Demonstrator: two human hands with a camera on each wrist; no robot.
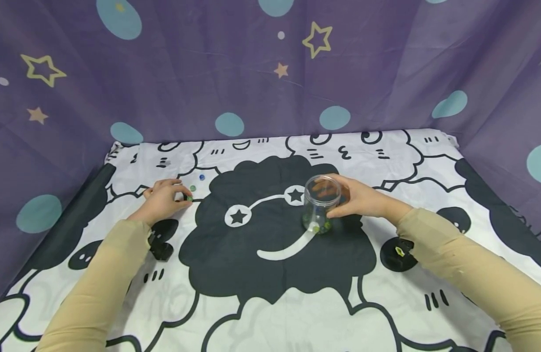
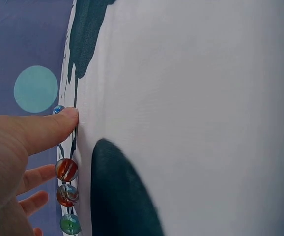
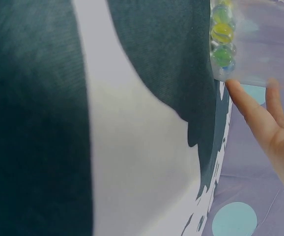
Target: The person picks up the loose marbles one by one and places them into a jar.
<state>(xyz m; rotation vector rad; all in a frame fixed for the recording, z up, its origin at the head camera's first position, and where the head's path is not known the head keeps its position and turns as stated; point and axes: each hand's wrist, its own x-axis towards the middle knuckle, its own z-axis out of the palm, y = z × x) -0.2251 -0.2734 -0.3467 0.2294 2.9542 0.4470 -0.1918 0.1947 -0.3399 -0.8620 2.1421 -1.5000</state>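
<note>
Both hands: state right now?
Left hand: fingertips at a green marble; whether pinched, can't tell.
Right hand: holding the clear jar.

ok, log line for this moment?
left hand: at green marble, pinch unclear | right hand: holds upright clear jar | jar contents: marbles | cloth: loose marbles near left hand

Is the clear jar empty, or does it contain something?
Not empty: the clear jar contains marbles, visible through its wall near the bottom.
</note>
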